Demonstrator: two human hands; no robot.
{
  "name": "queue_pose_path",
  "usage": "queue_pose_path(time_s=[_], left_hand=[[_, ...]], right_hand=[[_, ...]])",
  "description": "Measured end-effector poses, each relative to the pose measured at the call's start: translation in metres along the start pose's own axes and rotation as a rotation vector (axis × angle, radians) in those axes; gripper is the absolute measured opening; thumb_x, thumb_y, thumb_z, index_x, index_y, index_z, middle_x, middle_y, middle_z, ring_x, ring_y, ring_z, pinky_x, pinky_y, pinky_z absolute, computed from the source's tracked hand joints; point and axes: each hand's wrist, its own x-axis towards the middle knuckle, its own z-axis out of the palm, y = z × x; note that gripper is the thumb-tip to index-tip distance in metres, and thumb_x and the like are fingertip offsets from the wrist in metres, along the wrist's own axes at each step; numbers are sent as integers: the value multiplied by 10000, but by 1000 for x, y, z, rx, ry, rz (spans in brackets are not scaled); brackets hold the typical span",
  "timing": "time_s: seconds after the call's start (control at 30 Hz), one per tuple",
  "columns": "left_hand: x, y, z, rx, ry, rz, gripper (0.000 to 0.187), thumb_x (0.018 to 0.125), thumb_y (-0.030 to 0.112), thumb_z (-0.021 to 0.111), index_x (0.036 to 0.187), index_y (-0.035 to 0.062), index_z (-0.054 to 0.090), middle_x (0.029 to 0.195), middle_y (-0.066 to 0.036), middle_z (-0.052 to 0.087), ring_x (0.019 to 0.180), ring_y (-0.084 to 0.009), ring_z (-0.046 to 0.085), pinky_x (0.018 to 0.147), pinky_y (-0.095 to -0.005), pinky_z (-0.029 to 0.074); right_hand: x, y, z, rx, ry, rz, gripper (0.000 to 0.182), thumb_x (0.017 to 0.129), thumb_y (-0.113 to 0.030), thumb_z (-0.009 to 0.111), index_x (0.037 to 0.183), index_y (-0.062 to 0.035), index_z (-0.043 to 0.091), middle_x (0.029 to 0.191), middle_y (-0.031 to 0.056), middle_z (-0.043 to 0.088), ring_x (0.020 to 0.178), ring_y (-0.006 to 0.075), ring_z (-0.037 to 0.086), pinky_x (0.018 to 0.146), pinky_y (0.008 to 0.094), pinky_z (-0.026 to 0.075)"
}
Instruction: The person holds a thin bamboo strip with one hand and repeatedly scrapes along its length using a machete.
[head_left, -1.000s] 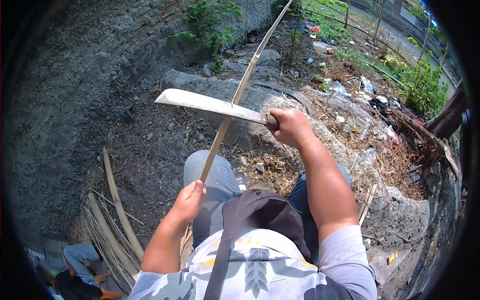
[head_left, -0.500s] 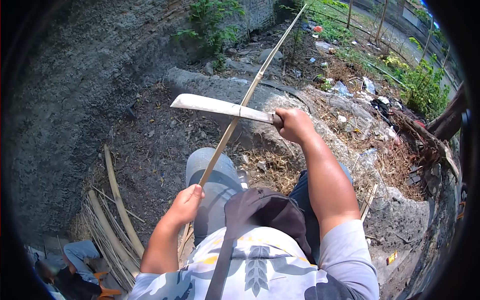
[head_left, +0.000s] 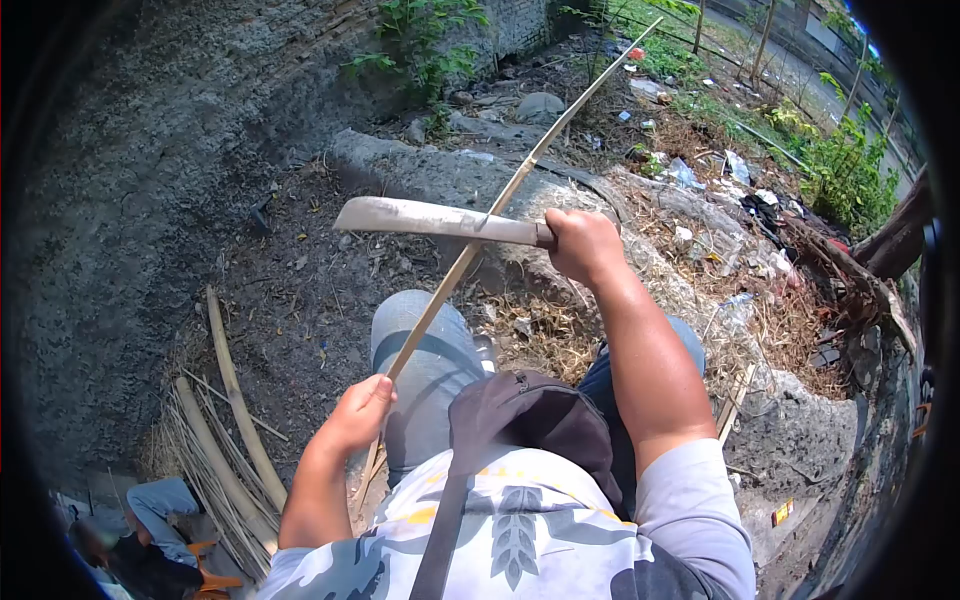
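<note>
A long, narrow bamboo strip (head_left: 440, 290) runs slantwise from my lap up toward the upper right. My left hand (head_left: 362, 412) is closed round its lower part, above my left thigh. In my right hand (head_left: 585, 243) is the handle of a machete (head_left: 410, 215), with fingers wrapped round it. The broad pale blade points left and lies across the strip near its middle. Blade and strip appear to touch at the crossing. Above the crossing a knot shows in the strip, and its far end is thin.
Bamboo poles and thin strips (head_left: 225, 480) lie at lower left, near a seated person (head_left: 150, 530). A rough wall (head_left: 110, 220) rises on the left. Ahead is a stone ledge (head_left: 390, 160); litter (head_left: 685, 175) and dry leaves cover the ground to the right. A dark bag (head_left: 530, 425) rests on my lap.
The strip's far end has swung to the right and slightly down. The machete has shifted a little left and its blade lies more level. My left hand has moved slightly left and down.
</note>
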Motion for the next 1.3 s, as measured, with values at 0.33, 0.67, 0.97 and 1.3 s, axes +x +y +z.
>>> queue_pose_path(time_s=[0.33,0.67,0.97,1.3], left_hand=[[-20,-15,-4,16,-1,62,541,1137,512,416,925,52,606,739,15,530,696,-96,473,643,-292,427],[10,34,15,-535,-33,-155,317,1089,446,568,1021,137,549,695,78,440,538,-52,362,488,-262,326],[-8,51,25,-290,-91,-191,259,953,207,751,885,165,505,810,101,457,721,-30,421,617,-250,370],[0,40,32,-218,85,-49,305,1060,378,661,917,129,561,719,101,455,593,-27,397,506,-241,317]], right_hand=[[7,67,0,407,204,691,333,840,-311,735,1034,-41,724,986,231,760,968,423,726,871,500,548],[-17,-41,2,128,-78,-237,178,731,-166,755,863,-131,640,773,113,690,800,364,720,722,509,569],[-1,7,5,244,-259,69,199,772,-140,717,971,-134,720,920,188,739,915,412,720,817,526,576],[-10,-12,-12,223,-141,-6,191,833,-258,769,956,-125,708,898,177,738,909,409,719,788,528,574]])
